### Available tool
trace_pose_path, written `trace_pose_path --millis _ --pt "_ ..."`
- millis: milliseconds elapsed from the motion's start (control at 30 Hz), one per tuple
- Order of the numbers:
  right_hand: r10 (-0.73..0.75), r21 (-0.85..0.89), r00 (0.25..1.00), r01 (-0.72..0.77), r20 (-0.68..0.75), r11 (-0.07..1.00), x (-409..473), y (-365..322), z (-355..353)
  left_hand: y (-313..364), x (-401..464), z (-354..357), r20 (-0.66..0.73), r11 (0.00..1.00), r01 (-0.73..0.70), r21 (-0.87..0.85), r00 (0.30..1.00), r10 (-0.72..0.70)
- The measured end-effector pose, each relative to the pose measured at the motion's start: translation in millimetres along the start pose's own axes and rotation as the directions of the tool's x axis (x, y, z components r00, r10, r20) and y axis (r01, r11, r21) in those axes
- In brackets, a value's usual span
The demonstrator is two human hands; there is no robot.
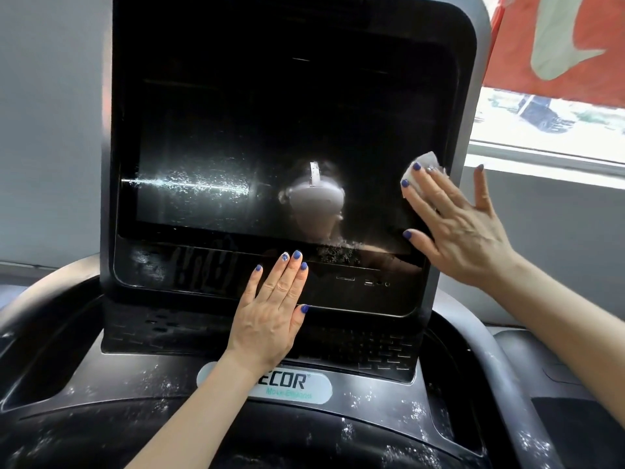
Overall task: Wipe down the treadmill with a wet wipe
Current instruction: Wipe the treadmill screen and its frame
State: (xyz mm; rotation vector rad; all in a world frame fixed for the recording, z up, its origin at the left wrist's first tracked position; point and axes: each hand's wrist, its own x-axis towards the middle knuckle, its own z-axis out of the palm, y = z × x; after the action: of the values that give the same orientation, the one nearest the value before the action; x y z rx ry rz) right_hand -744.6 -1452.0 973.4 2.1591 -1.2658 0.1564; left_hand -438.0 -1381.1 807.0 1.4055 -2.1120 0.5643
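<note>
The treadmill's big black screen (pixel 257 140) stands upright in front of me, streaked with wet smears across its lower half. My right hand (pixel 453 225) lies flat with straight fingers near the screen's right edge and presses a white wet wipe (pixel 421 172) against the glass; the wipe shows above and beside the fingertips. My left hand (pixel 274 313) rests flat, fingers straight and together, on the glossy panel below the screen. It holds nothing.
Under the screen sits the dark console deck (pixel 372 411) with a white logo badge (pixel 304 384) and white speckles of dust. Curved grey handrails (pixel 521 363) run left and right. A window (pixel 548 130) with a red cloth is at the upper right.
</note>
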Motion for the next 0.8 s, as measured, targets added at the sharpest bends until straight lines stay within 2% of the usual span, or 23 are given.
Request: trace_pose_path --millis 100,433,567,800 --pt "-0.013 0.044 1.000 0.013 0.015 0.999 -23.0 -14.8 10.2 0.0 -0.2 0.3 -0.006 1.000 0.000 -0.004 1.000 0.000" --pt "-0.239 0.116 0.968 0.229 0.078 0.966 -105.7 -40.9 32.7 -0.1 1.3 -0.6 -0.013 1.000 0.000 -0.024 1.000 0.000" --pt "-0.366 0.063 0.921 0.361 0.134 0.930 -120.1 -21.8 31.3 0.2 1.4 -2.2 0.003 1.000 -0.004 -0.030 1.000 0.004" --pt "-0.385 0.000 0.906 0.391 0.173 0.920 -119.0 -6.1 27.0 -9.8 -5.2 -15.2 0.006 0.992 -0.026 -0.125 1.000 0.027"
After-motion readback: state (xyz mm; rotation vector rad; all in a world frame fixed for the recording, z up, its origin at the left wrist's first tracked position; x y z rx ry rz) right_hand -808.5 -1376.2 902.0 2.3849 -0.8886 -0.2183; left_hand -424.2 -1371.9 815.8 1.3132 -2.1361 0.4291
